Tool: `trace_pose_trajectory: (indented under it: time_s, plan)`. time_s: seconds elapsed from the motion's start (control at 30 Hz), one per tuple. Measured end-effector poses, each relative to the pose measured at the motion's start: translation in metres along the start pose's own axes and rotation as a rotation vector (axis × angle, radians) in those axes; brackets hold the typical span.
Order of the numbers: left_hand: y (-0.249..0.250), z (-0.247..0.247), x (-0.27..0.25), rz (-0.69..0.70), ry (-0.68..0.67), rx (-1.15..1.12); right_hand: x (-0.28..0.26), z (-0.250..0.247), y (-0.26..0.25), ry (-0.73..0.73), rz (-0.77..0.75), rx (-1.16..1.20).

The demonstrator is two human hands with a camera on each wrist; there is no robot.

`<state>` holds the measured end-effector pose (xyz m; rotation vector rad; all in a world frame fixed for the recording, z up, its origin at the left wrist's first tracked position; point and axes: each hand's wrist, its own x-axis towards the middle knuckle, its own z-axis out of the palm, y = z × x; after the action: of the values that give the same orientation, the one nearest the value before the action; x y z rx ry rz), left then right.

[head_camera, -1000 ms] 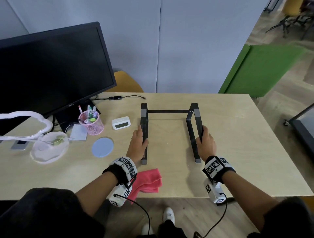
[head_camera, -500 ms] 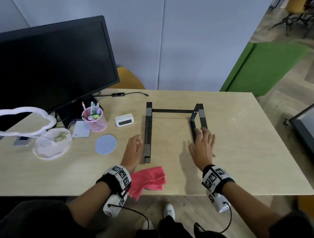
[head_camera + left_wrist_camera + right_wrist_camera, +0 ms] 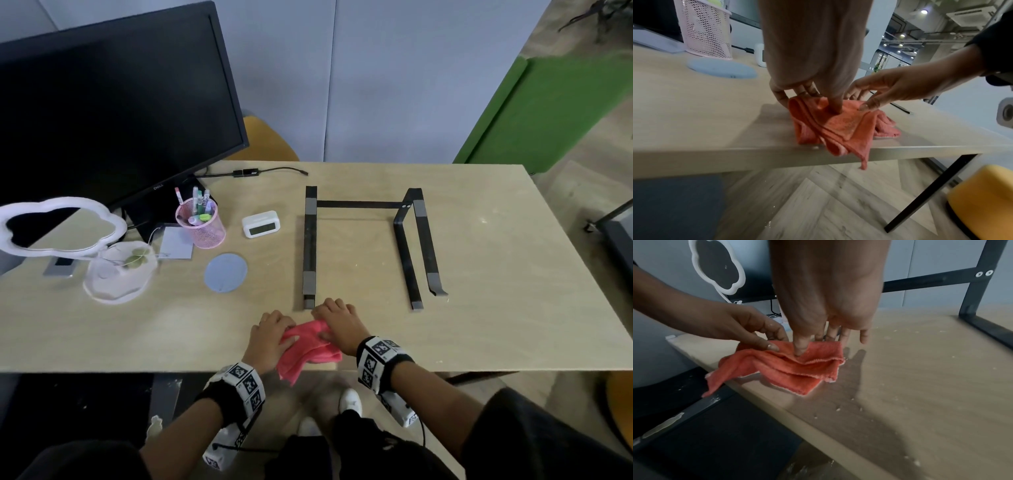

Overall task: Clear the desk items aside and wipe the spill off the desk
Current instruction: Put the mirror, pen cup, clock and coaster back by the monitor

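Observation:
A pink-red cloth (image 3: 308,353) (image 3: 838,126) (image 3: 789,369) lies crumpled at the desk's front edge, one corner hanging over it. My left hand (image 3: 274,335) (image 3: 807,104) pinches its far left side, thumb on top and fingers behind the fold. My right hand (image 3: 337,322) (image 3: 818,344) pinches the far right side the same way. A black laptop stand (image 3: 310,246) (image 3: 978,288) sits on the desk just beyond both hands, untouched. Small pale specks (image 3: 838,408) dot the wood to the right of the cloth.
A black monitor (image 3: 113,113), a pink mesh pen cup (image 3: 202,222), a white clock (image 3: 261,224), a blue coaster (image 3: 226,272), a cloud-shaped mirror (image 3: 58,226) and a clear dish (image 3: 120,274) fill the left side. A cable (image 3: 260,171) runs along the back edge.
Both hands let go of the laptop stand's rails and drew back to the front edge, where they now pinch the cloth. The stand stays on the desk.

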<state>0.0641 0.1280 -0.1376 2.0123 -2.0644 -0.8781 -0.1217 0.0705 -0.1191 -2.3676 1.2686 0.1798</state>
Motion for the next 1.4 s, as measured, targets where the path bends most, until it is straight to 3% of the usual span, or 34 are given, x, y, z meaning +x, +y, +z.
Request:
trace_pose_trajectory:
  time_s: [0.17, 0.27, 0.47, 0.6, 0.73, 0.87, 0.97, 1.1, 1.23, 1.33, 1.4]
  plan:
    - [0.017, -0.002, -0.002, 0.138, -0.033, -0.166, -0.008, 0.002, 0.004, 0.009, -0.092, 0.033]
    - [0.035, -0.004, 0.004, 0.215, -0.062, -0.208, -0.016, 0.000, 0.015, -0.023, -0.103, 0.216]
    - [0.103, 0.012, 0.035, 0.351, -0.082, -0.194, -0.061, -0.010, 0.084, 0.061, 0.012, 0.491]
    - [0.157, 0.041, 0.054, 0.427, -0.026, -0.175, -0.108, -0.025, 0.152, 0.155, 0.144, 0.535]
    - [0.220, 0.069, 0.066, 0.592, -0.101, -0.100, -0.166, -0.042, 0.233, 0.220, 0.351, 0.462]
    - [0.272, 0.095, 0.081, 0.704, -0.175, -0.022, -0.212, -0.071, 0.301, 0.091, 0.483, 0.269]
    - [0.300, 0.117, 0.092, 0.746, -0.186, 0.065, -0.237, -0.084, 0.354, -0.046, 0.560, 0.255]
    - [0.318, 0.137, 0.100, 0.707, -0.228, 0.206, -0.251, -0.097, 0.391, -0.087, 0.584, 0.244]
    - [0.323, 0.146, 0.109, 0.636, -0.257, 0.330, -0.249, -0.087, 0.387, 0.129, 0.694, -0.012]
    - [0.321, 0.148, 0.114, 0.572, -0.290, 0.411, -0.242, -0.056, 0.375, 0.353, 0.826, 0.093]
    - [0.318, 0.148, 0.116, 0.582, -0.303, 0.429, -0.236, -0.033, 0.363, 0.382, 0.909, 0.173]
